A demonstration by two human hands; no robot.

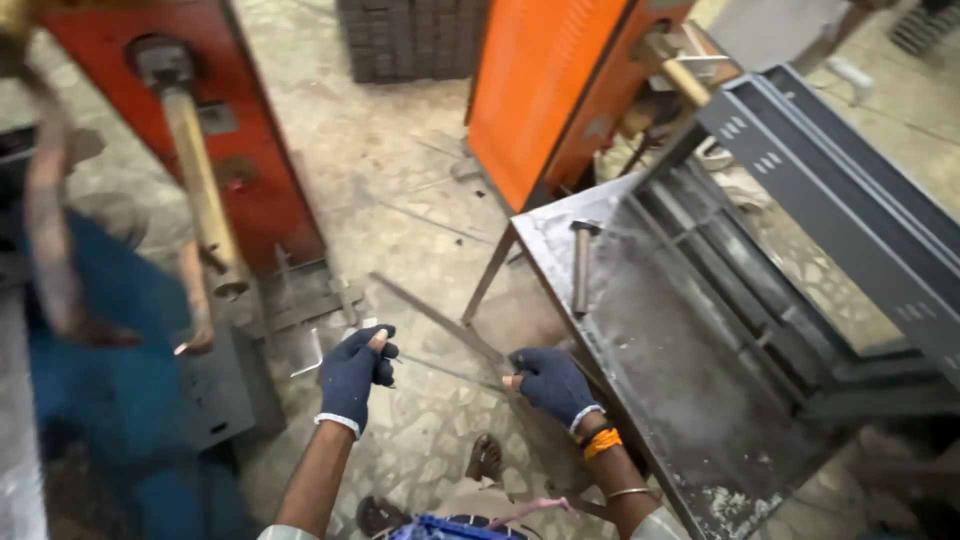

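Thin grey metal rod is stretching between two hands above the stone floor; the left hand (in a dark blue glove) is gripping one end; the right hand is pinching the other, beside the grey metal table.

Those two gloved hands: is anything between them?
Yes. In the head view, a thin metal rod spans from the left hand to the right hand, over the stone floor.

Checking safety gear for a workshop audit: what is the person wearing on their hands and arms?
Both hands, the left hand and right hand, wear dark blue knitted gloves with pale cuffs. The right wrist carries an orange band and a thin metal bangle. Forearms are bare; pale sleeve edges show near the elbows.
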